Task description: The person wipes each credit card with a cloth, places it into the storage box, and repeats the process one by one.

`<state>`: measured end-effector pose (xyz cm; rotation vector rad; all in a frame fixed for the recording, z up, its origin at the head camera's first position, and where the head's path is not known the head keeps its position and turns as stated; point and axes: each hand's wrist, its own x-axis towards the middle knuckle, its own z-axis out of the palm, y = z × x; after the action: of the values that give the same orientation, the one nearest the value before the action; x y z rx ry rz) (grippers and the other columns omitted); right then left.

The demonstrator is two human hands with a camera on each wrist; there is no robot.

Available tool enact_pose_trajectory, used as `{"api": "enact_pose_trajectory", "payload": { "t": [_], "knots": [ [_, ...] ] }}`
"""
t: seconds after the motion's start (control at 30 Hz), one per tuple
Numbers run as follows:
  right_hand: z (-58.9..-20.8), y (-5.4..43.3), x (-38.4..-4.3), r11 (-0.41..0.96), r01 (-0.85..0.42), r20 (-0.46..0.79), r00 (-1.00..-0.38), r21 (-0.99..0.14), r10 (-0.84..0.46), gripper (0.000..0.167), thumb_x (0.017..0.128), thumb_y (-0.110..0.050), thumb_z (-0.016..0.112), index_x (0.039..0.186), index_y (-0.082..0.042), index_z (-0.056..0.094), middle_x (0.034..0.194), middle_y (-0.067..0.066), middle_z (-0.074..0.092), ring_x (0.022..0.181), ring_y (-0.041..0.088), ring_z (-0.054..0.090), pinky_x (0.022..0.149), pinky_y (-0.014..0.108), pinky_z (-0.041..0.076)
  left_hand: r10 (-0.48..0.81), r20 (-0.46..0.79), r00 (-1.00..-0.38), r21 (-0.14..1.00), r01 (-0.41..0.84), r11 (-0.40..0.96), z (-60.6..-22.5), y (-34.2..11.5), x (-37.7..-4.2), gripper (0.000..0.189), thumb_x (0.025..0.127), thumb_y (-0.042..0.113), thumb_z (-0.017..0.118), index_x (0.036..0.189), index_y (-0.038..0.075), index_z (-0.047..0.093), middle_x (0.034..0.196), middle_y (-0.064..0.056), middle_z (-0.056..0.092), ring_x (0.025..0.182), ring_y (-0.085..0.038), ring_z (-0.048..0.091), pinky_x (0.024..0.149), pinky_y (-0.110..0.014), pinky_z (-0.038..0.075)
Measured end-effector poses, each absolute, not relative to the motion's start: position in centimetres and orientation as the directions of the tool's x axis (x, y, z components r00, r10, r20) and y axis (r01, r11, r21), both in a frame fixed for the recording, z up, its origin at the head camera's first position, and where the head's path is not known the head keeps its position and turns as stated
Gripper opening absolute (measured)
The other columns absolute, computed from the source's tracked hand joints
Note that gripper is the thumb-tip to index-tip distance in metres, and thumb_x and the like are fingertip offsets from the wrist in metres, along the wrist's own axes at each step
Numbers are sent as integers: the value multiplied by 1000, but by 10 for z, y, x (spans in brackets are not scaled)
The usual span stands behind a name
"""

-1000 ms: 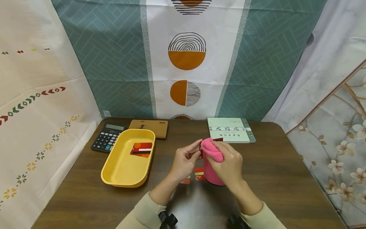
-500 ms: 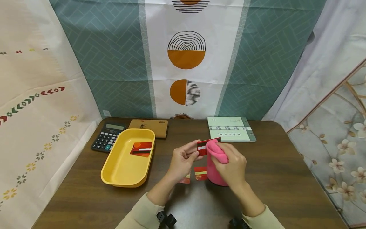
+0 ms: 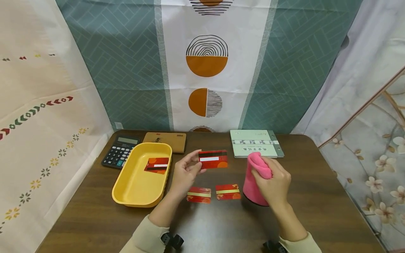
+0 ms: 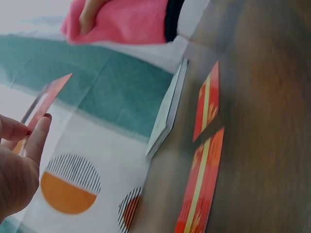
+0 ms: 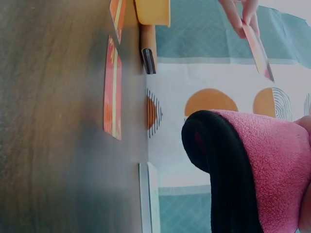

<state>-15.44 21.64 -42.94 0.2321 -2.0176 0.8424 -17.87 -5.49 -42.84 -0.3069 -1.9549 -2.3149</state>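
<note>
- Head view: the left hand (image 3: 185, 175) pinches the red card (image 3: 213, 159) at its left short end, between thumb and fingers; the rest of the card stands free.
- Card position: raised above the tabletop (image 3: 316, 196), apart from it, between the yellow tray (image 3: 126, 196) and the pink cloth (image 3: 253, 188).
- Card orientation: long axis runs roughly left to right across the person's front. The free short end points right, towards the cloth. The face with the dark stripe and white strip is turned to the person, stripe uppermost.
- Right hand (image 3: 277, 181): fingers are curled round the bunched upper part of the cloth, which hangs below the grip. Cloth and card are near each other, not touching.
- Tabletop: the left striped card (image 3: 198, 195) and right striped card (image 3: 228, 192) lie flat, side by side with a gap.
- Step in hand (judgement): wiping the card, apparently at a pause or finish.
- Next move (judgement): calls for keeping the edge pinch, then either presenting the face to the cloth or setting the card down flat.
</note>
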Motion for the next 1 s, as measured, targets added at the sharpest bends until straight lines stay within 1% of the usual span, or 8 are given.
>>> {"api": "enact_pose_trajectory", "payload": {
  "t": [0.1, 0.23, 0.33, 0.4, 0.57, 0.73, 0.87, 1.0],
  "knots": [
    [-431, 219, -155, 747, -467, 806, -573, -472, 151, 35, 72, -12, 85, 104, -1, 77, 91, 12, 75, 78, 30, 71, 78, 6, 46, -10, 190, -982, 971, 190, -142, -426, -69, -182, 43, 94, -12, 62, 135, 1, 63, 99, -13, 54, 82, -18, 70, 77, -38, 63],
    [-432, 221, -155, 743, -460, 795, -586, -486, 157, 37, 71, -12, 86, 105, 0, 77, 92, 13, 75, 79, 30, 71, 79, 5, 44, -90, 126, -988, 988, 133, -78, -422, -90, -186, 38, 97, -3, 65, 134, 3, 64, 99, -14, 57, 90, -20, 70, 75, -33, 63],
    [-434, 223, -155, 736, -453, 783, -599, -504, 167, 39, 71, -11, 87, 106, 0, 77, 92, 14, 75, 80, 31, 70, 79, 3, 43, -135, 93, -986, 995, 97, -18, -420, -103, -187, 36, 98, 4, 65, 134, 5, 64, 101, -14, 60, 90, -17, 70, 74, -28, 62],
    [-436, 223, -155, 730, -453, 781, -599, -512, 176, 39, 70, -10, 88, 106, 0, 77, 92, 14, 75, 78, 31, 70, 78, 3, 42, -157, 82, -984, 997, 80, 14, -419, -110, -188, 37, 98, 6, 66, 135, 6, 64, 102, -15, 61, 85, -16, 71, 74, -25, 61],
    [-438, 224, -157, 717, -464, 788, -585, -520, 193, 39, 68, -6, 89, 106, -2, 78, 91, 12, 76, 76, 30, 69, 75, 5, 43, -207, 47, -977, 999, 41, 35, -419, -133, -192, 39, 98, 8, 66, 137, 9, 64, 105, -15, 66, 77, -15, 72, 73, -24, 62],
    [-441, 226, -157, 714, -446, 765, -614, -540, 195, 41, 69, -5, 89, 108, -1, 77, 92, 13, 75, 77, 28, 69, 74, 5, 43, -269, 13, -963, 1000, 14, -1, -420, -161, -200, 41, 98, 9, 67, 139, 8, 62, 99, -3, 69, 75, -10, 73, 74, -26, 62],
    [-443, 227, -156, 712, -419, 736, -646, -563, 202, 41, 70, -4, 88, 109, 0, 76, 93, 14, 75, 78, 28, 68, 75, 3, 42, -301, 10, -954, 1000, 16, -17, -425, -184, -206, 44, 97, 4, 66, 141, 4, 59, 90, 5, 68, 70, -7, 72, 72, -27, 62],
    [-446, 228, -157, 709, -421, 734, -648, -565, 201, 40, 70, -4, 88, 109, -1, 76, 94, 13, 75, 77, 28, 68, 73, 4, 42, -325, 3, -946, 1000, 4, -4, -434, -203, -212, 44, 97, -1, 64, 141, 1, 58, 89, 2, 65, 68, -7, 72, 72, -29, 62]
  ]
}}
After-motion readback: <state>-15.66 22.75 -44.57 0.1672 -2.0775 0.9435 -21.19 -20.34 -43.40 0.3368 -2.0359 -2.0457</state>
